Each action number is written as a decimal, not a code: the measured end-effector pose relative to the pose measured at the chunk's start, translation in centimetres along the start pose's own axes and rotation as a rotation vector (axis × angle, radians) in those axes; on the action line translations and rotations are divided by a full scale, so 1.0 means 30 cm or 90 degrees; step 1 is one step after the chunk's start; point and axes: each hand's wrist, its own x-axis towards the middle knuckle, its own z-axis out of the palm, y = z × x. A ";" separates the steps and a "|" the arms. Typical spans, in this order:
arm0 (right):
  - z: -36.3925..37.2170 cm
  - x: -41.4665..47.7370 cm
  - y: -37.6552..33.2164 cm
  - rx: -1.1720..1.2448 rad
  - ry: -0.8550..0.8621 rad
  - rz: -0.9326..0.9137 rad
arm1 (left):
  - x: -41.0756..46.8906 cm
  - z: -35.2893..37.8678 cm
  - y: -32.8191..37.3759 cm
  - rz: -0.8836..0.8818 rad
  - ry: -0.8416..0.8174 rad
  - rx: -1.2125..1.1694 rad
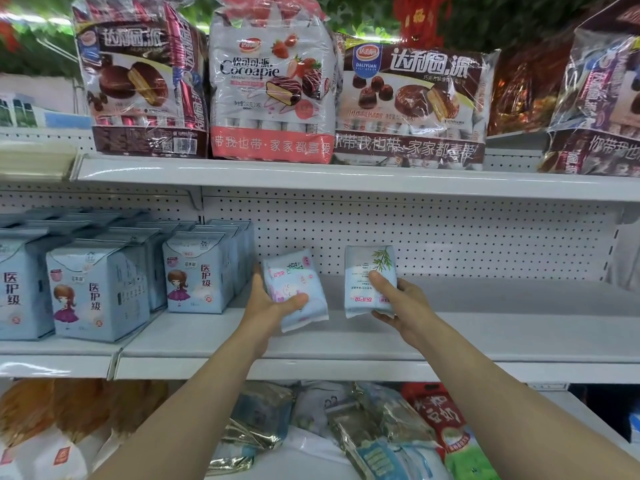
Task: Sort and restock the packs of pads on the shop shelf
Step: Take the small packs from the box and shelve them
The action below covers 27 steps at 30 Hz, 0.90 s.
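Note:
My left hand (268,303) grips a pale blue pack of pads with pink print (294,285), tilted, just above the white middle shelf (485,327). To its right, my right hand (401,299) holds a second pale blue pack with a green leaf print (367,271), upside down and upright, over the same shelf. Rows of light blue pad packs with a cartoon girl (197,271) stand on the shelf at the left, right beside my left hand.
Large bags of chocolate pies (270,81) line the upper shelf. The lower shelf holds mixed bags and foil packs (346,427). A perforated white back panel (450,237) closes the shelf behind; the shelf surface to the right of my hands is bare.

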 end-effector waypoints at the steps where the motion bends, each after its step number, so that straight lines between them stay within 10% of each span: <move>1: 0.000 0.002 0.001 0.000 0.000 -0.002 | 0.005 0.003 0.001 0.001 0.006 -0.014; 27: -0.054 0.060 0.011 -0.007 -0.016 -0.033 | 0.080 0.065 0.005 0.002 0.149 -0.165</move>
